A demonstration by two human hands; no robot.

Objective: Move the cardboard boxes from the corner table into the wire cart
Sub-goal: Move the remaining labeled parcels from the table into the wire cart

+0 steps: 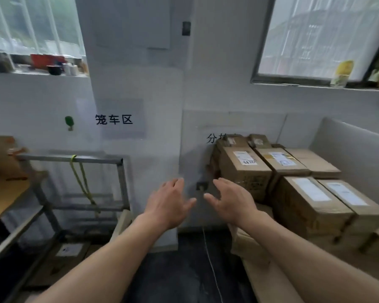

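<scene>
My left hand (169, 204) and right hand (232, 204) are spread wide and carry nothing, hovering just right of the wire cart (74, 159). The cardboard boxes (245, 169) sit packed on the counter (263, 285), farther right of the cart. Pulling one out could tip its neighbour. A yellow strap (81, 182) dangling from the cart's top rail could snag a box going in. I could also catch the thin cord (208, 248) hanging right of the cart.
</scene>
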